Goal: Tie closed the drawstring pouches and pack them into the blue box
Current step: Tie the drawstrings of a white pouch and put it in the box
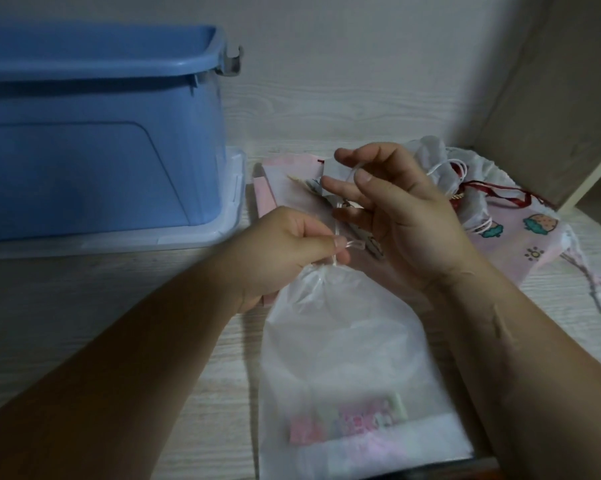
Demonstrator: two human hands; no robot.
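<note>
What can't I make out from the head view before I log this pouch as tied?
Head view only:
- Blue box interior: its front wall hides the floor; the left edge cuts it off.
- Knot on the white pouch: left hand and right hand hold the drawstring and cover it.
- Pouch contents: blurred through the fabric; bottom edge crops the pouch.
- Pile of pouches: count unclear, right hand overlaps it.

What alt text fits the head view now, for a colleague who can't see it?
Two bare hands tie a translucent white pouch on a table: the left hand pinches the drawstring at its gathered neck, the right hand holds it higher up. The open blue box stands back left; more pouches lie back right.
</note>
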